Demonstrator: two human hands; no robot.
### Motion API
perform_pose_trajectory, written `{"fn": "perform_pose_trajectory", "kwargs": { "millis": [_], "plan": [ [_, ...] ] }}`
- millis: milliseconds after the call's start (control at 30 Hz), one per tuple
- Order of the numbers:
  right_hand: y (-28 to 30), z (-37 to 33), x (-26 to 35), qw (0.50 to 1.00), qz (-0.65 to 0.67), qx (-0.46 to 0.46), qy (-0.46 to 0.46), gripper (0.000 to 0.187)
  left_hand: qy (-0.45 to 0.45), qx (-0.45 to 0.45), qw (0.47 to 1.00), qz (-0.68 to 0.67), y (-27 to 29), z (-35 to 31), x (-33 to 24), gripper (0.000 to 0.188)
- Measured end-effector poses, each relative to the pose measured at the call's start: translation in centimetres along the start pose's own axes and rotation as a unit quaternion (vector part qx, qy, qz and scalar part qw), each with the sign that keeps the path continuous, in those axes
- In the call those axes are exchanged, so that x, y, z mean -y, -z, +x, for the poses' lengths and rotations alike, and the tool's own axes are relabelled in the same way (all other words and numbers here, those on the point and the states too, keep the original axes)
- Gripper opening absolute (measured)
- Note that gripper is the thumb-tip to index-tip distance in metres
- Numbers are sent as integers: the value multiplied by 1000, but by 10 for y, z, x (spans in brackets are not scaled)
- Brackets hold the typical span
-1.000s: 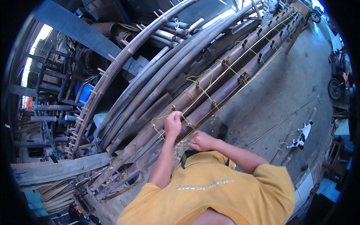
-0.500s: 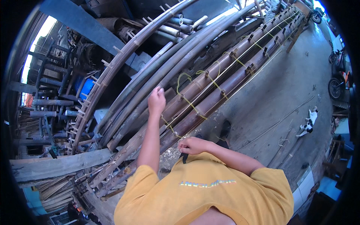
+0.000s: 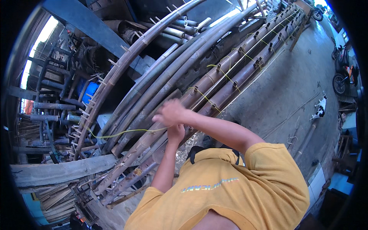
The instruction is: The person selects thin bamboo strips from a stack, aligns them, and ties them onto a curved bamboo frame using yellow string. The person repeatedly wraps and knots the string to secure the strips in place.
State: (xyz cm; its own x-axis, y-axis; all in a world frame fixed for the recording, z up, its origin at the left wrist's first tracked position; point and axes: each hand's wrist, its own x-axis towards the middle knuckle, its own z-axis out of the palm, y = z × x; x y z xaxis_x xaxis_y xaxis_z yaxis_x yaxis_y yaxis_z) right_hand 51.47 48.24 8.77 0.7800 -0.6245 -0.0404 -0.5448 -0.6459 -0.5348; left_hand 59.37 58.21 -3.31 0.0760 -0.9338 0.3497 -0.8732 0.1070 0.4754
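Two long brown bamboo poles [image 3: 226, 96] lie side by side, with short pegs standing up along them and thin yellow-green cord [image 3: 240, 57] crossing between them. Over their near part, my hands meet. My right hand [image 3: 170, 112] reaches across above the left one, its fingers smeared by motion. Below it, my left hand [image 3: 176, 133] looks closed, partly covered by the right hand and wrist. A loose yellow-green cord [image 3: 122, 132] runs from my left hand out to the left, slightly sagging; its hold is partly hidden.
Several thick bamboo poles [image 3: 161, 73] lie alongside on the left. Beyond them a curved pegged pole [image 3: 111, 78] rises near bamboo ladder frames [image 3: 53, 73]. A black-and-white cat [image 3: 319, 109] lies on the concrete floor at right, near a motorcycle [image 3: 341, 80].
My right hand has moved up and left from my waist to over my left hand, which has come down. The loose cord now stretches leftward. Cord lashings on the near poles have come away.
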Motion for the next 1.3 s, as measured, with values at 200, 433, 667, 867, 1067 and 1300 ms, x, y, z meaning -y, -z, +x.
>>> {"fn": "perform_pose_trajectory", "kwargs": {
  "millis": [200, 433, 667, 867, 1067, 1300],
  "plan": [
    [-12, 12, -47, 891, 453, 31, -8, 43, 158, 81, 968, -175, 10, 3, -8, 29],
    [-108, -143, -67, 964, 176, -10, 199, 35, 149, 85, 965, -197, 17, 17, -17, 27],
    [-83, -154, -71, 914, 391, -17, 105, 44, 136, -30, 984, -109, 3, 135, 57, 34],
    [-56, -211, -176, 539, 780, -251, -196, 46, 116, 281, 939, 159, -29, 185, 47, 43],
    [-82, -376, -368, 329, 802, -401, -297, 30, -107, 28, 993, -49, -111, 232, -232, 33],
    [-244, -549, -639, 292, 581, -476, -592, 39, -216, 433, 866, -125, -418, 122, -444, 26]
  ]
}}
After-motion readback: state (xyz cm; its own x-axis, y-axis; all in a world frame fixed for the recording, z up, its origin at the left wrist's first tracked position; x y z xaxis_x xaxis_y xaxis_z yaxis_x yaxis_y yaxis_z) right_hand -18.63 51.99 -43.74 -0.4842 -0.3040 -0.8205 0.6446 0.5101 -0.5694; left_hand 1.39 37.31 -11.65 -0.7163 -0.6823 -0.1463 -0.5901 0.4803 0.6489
